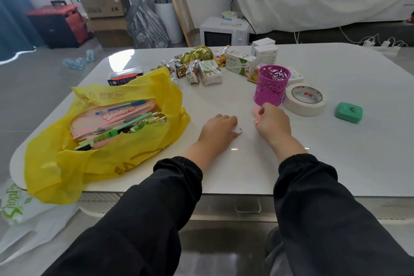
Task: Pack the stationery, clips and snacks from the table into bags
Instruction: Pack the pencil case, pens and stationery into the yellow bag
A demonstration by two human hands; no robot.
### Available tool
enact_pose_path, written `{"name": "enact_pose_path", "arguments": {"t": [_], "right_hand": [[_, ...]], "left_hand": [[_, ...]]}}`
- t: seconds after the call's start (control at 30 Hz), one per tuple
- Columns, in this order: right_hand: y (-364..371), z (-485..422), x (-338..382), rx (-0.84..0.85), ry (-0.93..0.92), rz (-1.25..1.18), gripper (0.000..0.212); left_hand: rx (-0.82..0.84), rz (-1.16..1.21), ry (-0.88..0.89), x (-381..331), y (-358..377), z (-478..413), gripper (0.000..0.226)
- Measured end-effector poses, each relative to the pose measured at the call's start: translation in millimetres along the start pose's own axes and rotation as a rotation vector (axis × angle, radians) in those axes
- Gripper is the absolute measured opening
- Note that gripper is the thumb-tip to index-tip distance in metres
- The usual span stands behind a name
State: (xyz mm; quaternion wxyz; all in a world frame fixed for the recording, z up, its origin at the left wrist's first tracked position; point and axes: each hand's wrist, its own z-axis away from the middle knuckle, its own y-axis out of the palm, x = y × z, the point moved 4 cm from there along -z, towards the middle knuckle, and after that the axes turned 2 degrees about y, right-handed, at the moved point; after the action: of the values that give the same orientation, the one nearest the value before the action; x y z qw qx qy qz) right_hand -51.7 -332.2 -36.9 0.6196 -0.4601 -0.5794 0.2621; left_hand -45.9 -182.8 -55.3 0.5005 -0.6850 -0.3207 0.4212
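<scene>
Noted left hand (218, 129) curled over small white piece (238, 130), right hand (272, 122) pinching small pink piece (255, 120); liable to fumble either in transfer; noted yellow bag (134, 154) overhanging table (336, 152) edge, prone to slide.

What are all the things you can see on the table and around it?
table: one, white, middle
bag: one, yellow, table's left
pencil case: one, pink, inside the bag
pen holder: one, purple, table's middle right
tape roll: one, white, right of the pen holder
small box: one, green, right of the tape roll
drink cartons: two, white and green, far middle
snacks: several, gold and mixed, far middle
small thing: one, white, table's near middle
microwave: one, white, beyond the table
left hand: one, black-sleeved, beside the small thing
right hand: one, black-sleeved, before the pen holder
</scene>
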Motion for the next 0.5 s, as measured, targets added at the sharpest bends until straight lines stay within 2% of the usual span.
{"name": "enact_pose_path", "arguments": {"t": [0.3,0.5], "right_hand": [[0.9,13.1,35.5,0.014,-0.072,-0.07,0.027],[-8.4,27.2,69.3,-0.066,-0.211,-0.117,0.023]], "left_hand": [[-0.043,0.152,-0.176,12.4,-33.2,26.3,0.039],[-0.22,0.189,-0.155,26.1,-79.5,57.1,0.037]]}}
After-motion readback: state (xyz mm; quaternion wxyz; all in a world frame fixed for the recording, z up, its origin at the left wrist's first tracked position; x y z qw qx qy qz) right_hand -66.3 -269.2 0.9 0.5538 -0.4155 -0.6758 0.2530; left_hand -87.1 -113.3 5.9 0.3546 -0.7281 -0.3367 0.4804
